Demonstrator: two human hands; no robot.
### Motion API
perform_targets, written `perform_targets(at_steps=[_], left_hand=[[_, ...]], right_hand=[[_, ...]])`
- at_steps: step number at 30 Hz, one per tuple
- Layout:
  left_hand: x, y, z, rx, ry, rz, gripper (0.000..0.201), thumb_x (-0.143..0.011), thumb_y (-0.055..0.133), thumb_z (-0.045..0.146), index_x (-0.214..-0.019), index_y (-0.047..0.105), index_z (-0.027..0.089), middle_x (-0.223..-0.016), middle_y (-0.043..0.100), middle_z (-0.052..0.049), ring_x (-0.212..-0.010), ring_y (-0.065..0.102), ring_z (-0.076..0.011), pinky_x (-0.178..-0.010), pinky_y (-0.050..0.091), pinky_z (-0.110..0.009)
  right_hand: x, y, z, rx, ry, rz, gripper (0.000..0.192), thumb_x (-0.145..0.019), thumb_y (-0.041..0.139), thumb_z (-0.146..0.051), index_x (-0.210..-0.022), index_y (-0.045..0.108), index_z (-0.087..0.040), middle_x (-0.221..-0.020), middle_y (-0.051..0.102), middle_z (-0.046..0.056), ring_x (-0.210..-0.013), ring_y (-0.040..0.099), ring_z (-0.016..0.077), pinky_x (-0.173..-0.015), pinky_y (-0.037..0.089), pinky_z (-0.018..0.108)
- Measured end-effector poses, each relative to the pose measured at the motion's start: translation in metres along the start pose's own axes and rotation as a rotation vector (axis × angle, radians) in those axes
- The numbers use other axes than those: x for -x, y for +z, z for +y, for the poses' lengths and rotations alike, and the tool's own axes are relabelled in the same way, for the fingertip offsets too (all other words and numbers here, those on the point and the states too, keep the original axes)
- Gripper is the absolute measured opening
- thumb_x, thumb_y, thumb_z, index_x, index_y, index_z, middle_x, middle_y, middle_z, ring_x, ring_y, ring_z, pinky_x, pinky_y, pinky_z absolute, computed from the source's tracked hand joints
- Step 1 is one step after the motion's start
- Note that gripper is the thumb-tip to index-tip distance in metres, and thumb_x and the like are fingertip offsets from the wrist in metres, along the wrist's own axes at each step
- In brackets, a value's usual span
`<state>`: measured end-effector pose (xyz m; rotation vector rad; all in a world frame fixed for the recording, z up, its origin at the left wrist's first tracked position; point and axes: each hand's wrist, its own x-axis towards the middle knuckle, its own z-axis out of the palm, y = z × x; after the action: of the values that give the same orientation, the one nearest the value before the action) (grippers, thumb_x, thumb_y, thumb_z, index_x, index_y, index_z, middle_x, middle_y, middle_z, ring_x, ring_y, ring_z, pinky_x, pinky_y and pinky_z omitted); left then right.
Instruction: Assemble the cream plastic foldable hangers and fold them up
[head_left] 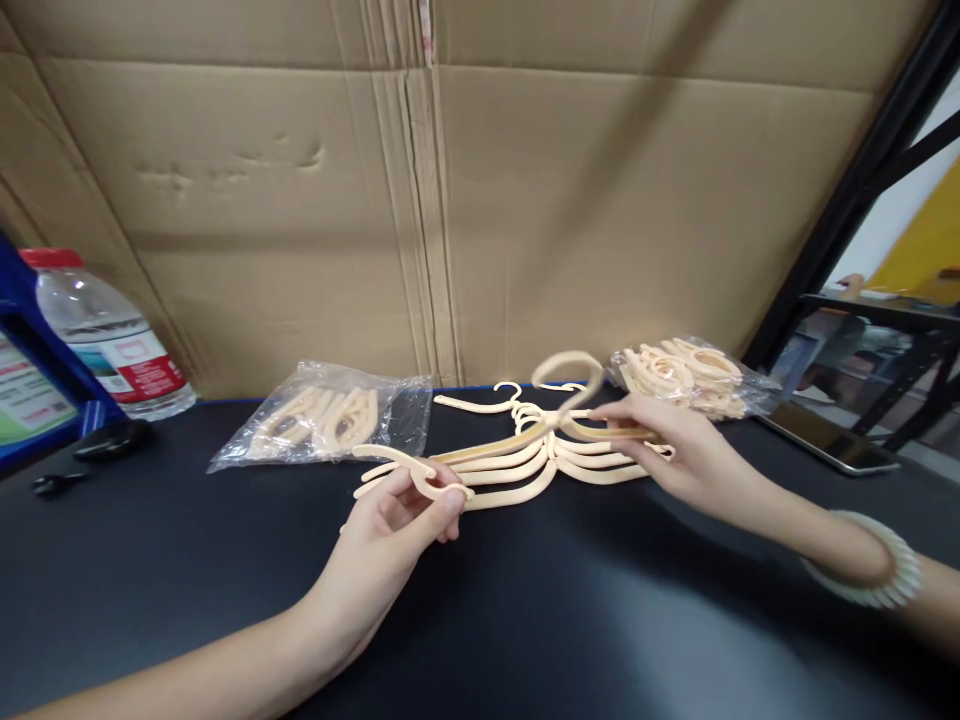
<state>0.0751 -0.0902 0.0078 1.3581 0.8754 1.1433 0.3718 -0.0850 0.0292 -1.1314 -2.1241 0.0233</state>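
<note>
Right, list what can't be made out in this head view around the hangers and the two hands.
- Hanger count: the cream hangers overlap in a fan, and the left hand and right hand cover both ends.
- Raised hanger: its hook is motion-blurred.
- Left bag: glare on the plastic hides how many pieces are inside.
- Bottle: label print too small, and a blue box covers its left side.
- Right bag: its pieces are tangled and uncountable.

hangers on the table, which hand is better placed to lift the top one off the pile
Probably the right hand: it already pinches the raised hanger near its hook. The left hand only holds the pile's end.
</note>
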Motion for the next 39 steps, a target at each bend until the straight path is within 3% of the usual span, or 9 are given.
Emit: perform_targets(at_steps=[5, 9, 22, 28, 33, 39], left_hand=[[0.0, -0.001, -0.002, 0.044, 0.003, 0.013, 0.019, -0.08, 0.073, 0.03, -0.077, 0.059, 0.018, -0.072, 0.052, 0.003, -0.063, 0.045, -0.0097, -0.062, 0.038, -0.022], [-0.001, -0.002, -0.004, 0.091, 0.003, 0.011, 0.018, -0.082, 0.071, 0.03, -0.077, 0.058, 0.018, -0.071, 0.051, 0.003, -0.064, 0.044, -0.0097, -0.061, 0.037, -0.022], [0.001, -0.008, -0.006, 0.231, -0.063, -0.063, 0.011, -0.084, 0.068, 0.021, -0.082, 0.057, 0.019, -0.096, 0.06, 0.0, -0.076, 0.057, -0.0106, -0.075, 0.047, -0.024], [0.0, -0.008, -0.003, 0.265, -0.111, -0.109, 0.007, -0.086, 0.064, 0.02, -0.081, 0.061, 0.017, -0.092, 0.063, -0.002, -0.083, 0.061, -0.0132, -0.082, 0.051, -0.025], [-0.001, -0.008, -0.001, 0.278, -0.139, -0.107, 0.006, -0.085, 0.065, 0.019, -0.08, 0.063, 0.016, -0.092, 0.065, -0.003, -0.08, 0.062, -0.0142, -0.08, 0.052, -0.025], [-0.001, -0.008, 0.0, 0.279, -0.142, -0.12, 0.008, -0.084, 0.067, 0.021, -0.079, 0.064, 0.016, -0.09, 0.066, -0.003, -0.077, 0.063, -0.0138, -0.077, 0.053, -0.025]], right_hand=[[0.011, 0.004, 0.006, -0.047, -0.039, -0.102, 0.018, -0.094, 0.044, -0.025, -0.098, 0.061, -0.024, -0.092, 0.062, 0.008, -0.084, 0.058, 0.0215, -0.072, 0.048, 0.035], [0.011, 0.0, 0.011, 0.0, -0.034, -0.061, 0.017, -0.094, 0.048, -0.029, -0.087, 0.061, -0.023, -0.08, 0.061, 0.005, -0.072, 0.057, 0.0186, -0.06, 0.045, 0.031], [0.015, 0.0, 0.01, 0.01, -0.068, -0.002, 0.019, -0.093, 0.049, -0.027, -0.078, 0.059, -0.021, -0.071, 0.058, 0.003, -0.06, 0.052, 0.0155, -0.052, 0.04, 0.027], [0.015, -0.001, 0.008, -0.011, -0.101, 0.013, 0.015, -0.092, 0.051, -0.023, -0.081, 0.06, -0.019, -0.072, 0.058, 0.002, -0.061, 0.052, 0.0139, -0.051, 0.039, 0.025], [0.016, 0.001, 0.009, -0.015, -0.126, 0.019, 0.01, -0.092, 0.052, -0.022, -0.085, 0.059, -0.02, -0.084, 0.062, 0.005, -0.073, 0.058, 0.0166, -0.055, 0.043, 0.026], [0.017, 0.001, 0.009, 0.011, -0.129, 0.021, 0.01, -0.091, 0.052, -0.023, -0.083, 0.059, -0.022, -0.083, 0.063, 0.004, -0.079, 0.061, 0.0196, -0.059, 0.044, 0.028]])
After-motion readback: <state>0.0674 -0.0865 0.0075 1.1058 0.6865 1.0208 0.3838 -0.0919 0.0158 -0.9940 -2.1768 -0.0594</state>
